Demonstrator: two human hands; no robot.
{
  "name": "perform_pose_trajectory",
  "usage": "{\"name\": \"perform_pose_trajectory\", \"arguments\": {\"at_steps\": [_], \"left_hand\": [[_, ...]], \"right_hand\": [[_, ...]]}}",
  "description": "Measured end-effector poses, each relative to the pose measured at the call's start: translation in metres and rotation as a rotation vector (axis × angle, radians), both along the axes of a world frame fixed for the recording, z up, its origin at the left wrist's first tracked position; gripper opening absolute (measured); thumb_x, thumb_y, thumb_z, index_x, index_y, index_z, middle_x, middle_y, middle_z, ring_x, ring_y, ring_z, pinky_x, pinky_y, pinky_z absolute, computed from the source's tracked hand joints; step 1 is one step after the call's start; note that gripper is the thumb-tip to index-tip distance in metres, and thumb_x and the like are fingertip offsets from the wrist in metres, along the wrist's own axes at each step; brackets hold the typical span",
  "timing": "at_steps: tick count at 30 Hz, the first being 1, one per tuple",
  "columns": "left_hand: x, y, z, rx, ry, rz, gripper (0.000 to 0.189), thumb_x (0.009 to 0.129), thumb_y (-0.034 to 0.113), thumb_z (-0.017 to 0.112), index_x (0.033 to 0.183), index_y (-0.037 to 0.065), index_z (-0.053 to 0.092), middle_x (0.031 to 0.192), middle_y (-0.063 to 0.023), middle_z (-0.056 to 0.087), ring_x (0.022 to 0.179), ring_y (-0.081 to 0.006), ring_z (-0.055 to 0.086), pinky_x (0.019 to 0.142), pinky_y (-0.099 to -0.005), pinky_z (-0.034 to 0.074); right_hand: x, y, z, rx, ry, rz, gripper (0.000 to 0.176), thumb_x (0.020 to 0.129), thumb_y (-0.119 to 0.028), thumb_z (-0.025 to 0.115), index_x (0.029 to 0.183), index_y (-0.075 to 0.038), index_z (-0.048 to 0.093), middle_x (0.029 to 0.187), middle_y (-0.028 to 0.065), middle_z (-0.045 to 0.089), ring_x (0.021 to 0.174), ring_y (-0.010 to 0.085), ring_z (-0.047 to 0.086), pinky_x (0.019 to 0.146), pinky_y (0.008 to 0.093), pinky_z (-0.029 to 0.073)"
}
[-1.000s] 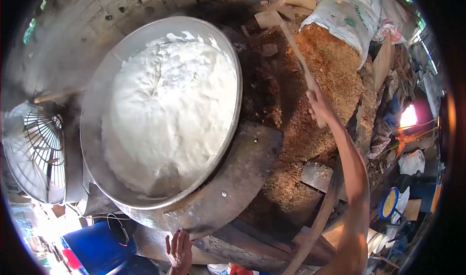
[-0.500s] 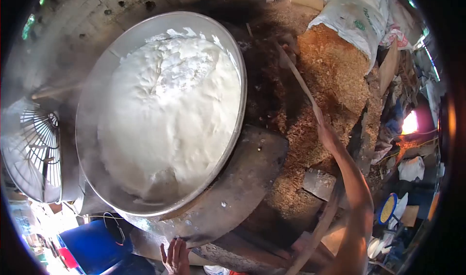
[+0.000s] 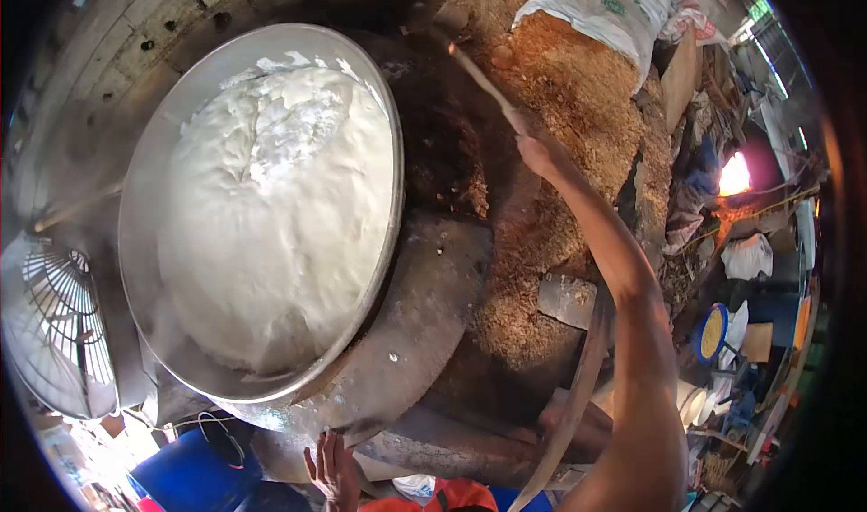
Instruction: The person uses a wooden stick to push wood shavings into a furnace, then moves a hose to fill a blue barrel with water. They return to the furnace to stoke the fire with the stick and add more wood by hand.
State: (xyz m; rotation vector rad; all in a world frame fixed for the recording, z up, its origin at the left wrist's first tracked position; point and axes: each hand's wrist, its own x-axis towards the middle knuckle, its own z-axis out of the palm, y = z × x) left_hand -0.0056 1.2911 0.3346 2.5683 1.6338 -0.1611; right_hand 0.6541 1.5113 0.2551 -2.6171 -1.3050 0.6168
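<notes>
1. While the right arm runs bare and almost straight from five o'clock up toward one o'clock, the right hand is at full reach, with the elbow only slightly bent.
2. That hand is closed in a fist around the near end of a thin wooden stick. The stick slants away from the knuckles toward eleven o'clock, and its far tip is over dark ground just beside the pan.
3. The left hand is low at six o'clock, palm down. Its fingers are spread wide and it holds nothing. The fingertips rest against the lower edge of the curved metal sheet.
4. A broad metal pan fills the space from nine to twelve o'clock. It is heaped with a white foamy mass that reaches nearly to the rim.
5. The metal sheet lies under the pan's five o'clock side and is flecked with white spots.
6. A brown husk heap spreads at one o'clock, directly beyond the right hand. It spills from a white sack lying open at its top.
7. A wire-caged fan stands at eight o'clock, close to the pan's wall.
8. A blue drum sits at seven o'clock, left of the left hand.
9. A bright glow shows at three o'clock, well apart from both hands.
</notes>
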Motion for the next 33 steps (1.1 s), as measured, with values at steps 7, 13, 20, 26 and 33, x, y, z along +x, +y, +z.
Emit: {"name": "perform_pose_trajectory", "arguments": {"at_steps": [7, 13, 20, 26, 33], "left_hand": [[0.004, -0.003, 0.005, 0.002, -0.018, 0.065, 0.033, 0.076, 0.016, 0.067, 0.108, 0.008, 0.063, 0.119, -0.0036, 0.06, 0.116, -0.0241, 0.054, 0.105, -0.0505, 0.03], [0.002, -0.003, 0.007, 0.007, -0.064, 0.02, 0.035, 0.076, 0.013, 0.064, 0.11, 0.008, 0.061, 0.118, -0.004, 0.058, 0.116, -0.0248, 0.053, 0.104, -0.0515, 0.029], [0.003, -0.001, 0.011, 0.012, -0.014, -0.006, 0.033, 0.079, 0.018, 0.063, 0.11, 0.007, 0.061, 0.119, -0.0048, 0.058, 0.117, -0.0233, 0.052, 0.105, -0.0496, 0.03], [-0.003, -0.003, 0.005, -0.013, -0.056, 0.036, 0.033, 0.081, 0.017, 0.063, 0.113, 0.009, 0.059, 0.121, -0.0036, 0.056, 0.119, -0.022, 0.05, 0.107, -0.0501, 0.025], [-0.009, -0.007, 0.0, 0.025, -0.055, 0.002, 0.034, 0.082, 0.018, 0.062, 0.114, 0.009, 0.059, 0.123, -0.0031, 0.056, 0.12, -0.0208, 0.05, 0.106, -0.0487, 0.027]], "right_hand": [[-0.011, -0.137, 0.002, -0.012, -0.079, 0.348, 0.073, 0.092, -0.005, 0.047, 0.15, -0.02, 0.005, 0.063, 0.0159, 0.052, 0.05, 0.0259, 0.05, 0.043, 0.0387, 0.041], [-0.046, -0.241, 0.108, -0.2, -0.001, 0.222, 0.067, 0.096, -0.013, 0.044, 0.15, -0.013, 0.005, 0.053, 0.0064, 0.045, 0.043, 0.0176, 0.042, 0.04, 0.0372, 0.035], [-0.065, -0.162, 0.11, 0.038, -0.027, 0.105, 0.067, 0.093, -0.009, 0.045, 0.15, -0.02, 0.01, 0.059, 0.0124, 0.052, 0.048, 0.0247, 0.049, 0.042, 0.042, 0.036], [-0.056, -0.154, 0.035, -0.119, -0.082, 0.32, 0.073, 0.092, 0.0, 0.041, 0.149, -0.01, -0.004, 0.072, 0.0163, 0.056, 0.048, 0.0204, 0.045, 0.041, 0.0352, 0.039], [-0.109, -0.331, 0.125, -0.276, 0.131, 0.253, 0.063, 0.095, -0.007, 0.042, 0.149, -0.008, 0.01, 0.082, 0.0191, 0.058, 0.059, 0.0214, 0.053, 0.051, 0.0356, 0.043]]}}
